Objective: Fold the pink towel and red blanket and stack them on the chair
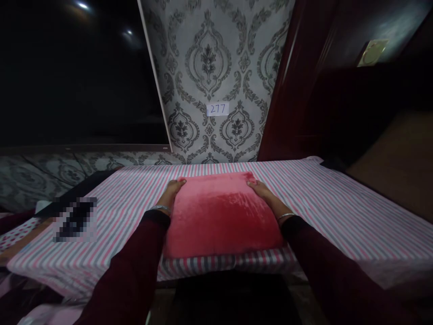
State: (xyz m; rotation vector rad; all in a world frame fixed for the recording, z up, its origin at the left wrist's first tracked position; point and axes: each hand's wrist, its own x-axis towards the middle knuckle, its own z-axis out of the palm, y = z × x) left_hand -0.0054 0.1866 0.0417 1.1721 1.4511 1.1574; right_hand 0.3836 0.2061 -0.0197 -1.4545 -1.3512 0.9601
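A square of red-pink plush cloth (pixel 225 221) lies flat on the striped tablecloth, its near edge close to the table's front. Whether it is one folded piece or a cover cannot be made out. At its far left corner my left hand (pixel 175 187) is closed, thumb on top and fingers at the edge. My right hand (pixel 260 188) grips the far right corner the same way, where the pile looks darker and slightly bunched. The fingers under the cloth are mostly hidden. A bangle circles each wrist.
The pink, grey and white striped tablecloth (pixel 324 203) covers the table. A pixelated dark patch (pixel 75 220) lies at the left. Behind are a large screen (pixel 77 76), patterned wallpaper, a paper label (pixel 218 109) reading 277 and a dark red panel (pixel 291 90).
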